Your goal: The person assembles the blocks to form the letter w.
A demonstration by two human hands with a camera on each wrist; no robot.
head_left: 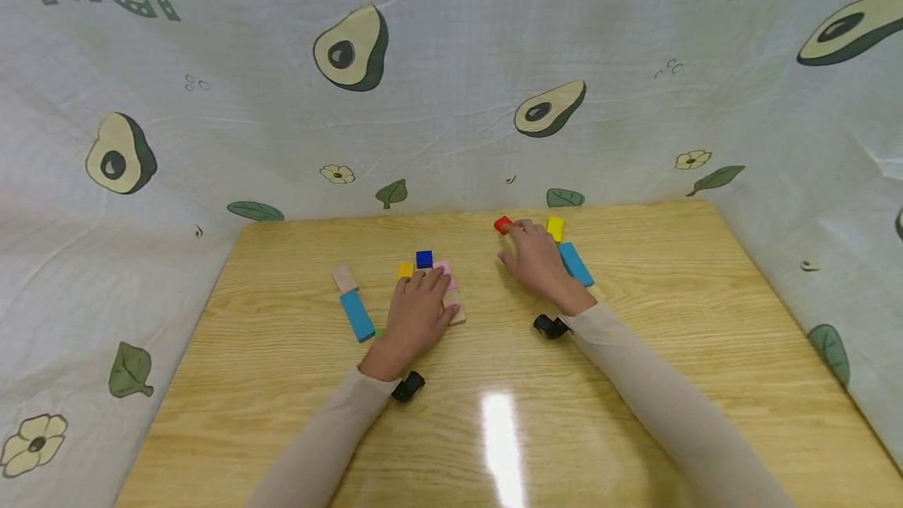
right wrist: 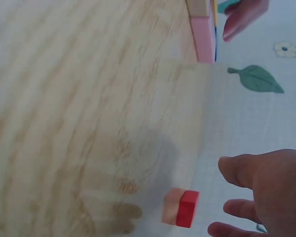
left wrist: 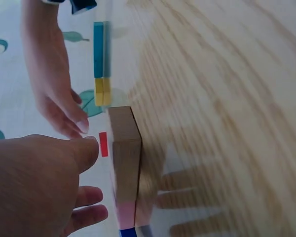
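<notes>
Pink was shown on one block [left wrist: 126, 213] on the thumb side of the left hand [head_left: 412, 316], in line with a bare wooden block [left wrist: 126, 168] nearer that thumb. The left hand was held low with fingers loosely spread; nothing was seen gripped, and contact could not be told. Judged from this pose, the row would best be steadied by light fingertip pressure, so that neighbours are not nudged. The right hand [head_left: 536, 257] was reached forward, thumb and fingers parted, nothing seen gripped; a small red block [head_left: 502, 225] lay at its index fingertip, touching or nearly so. That block would best be pinched squarely by two opposite faces and kept level.

Left of the left hand, a flat light-blue oblong block [head_left: 357, 316] was laid end to end with a plain wooden block [head_left: 344, 278]. Just beyond the left fingertips, a yellow block [head_left: 405, 270] and a dark-blue cube [head_left: 424, 259] were seen. The red block was evenly coloured and crisp-edged. To the right of the right hand's fingers, a bright-yellow block [head_left: 555, 229] was placed above a second blue oblong block [head_left: 577, 265], partly covered by that hand.
</notes>
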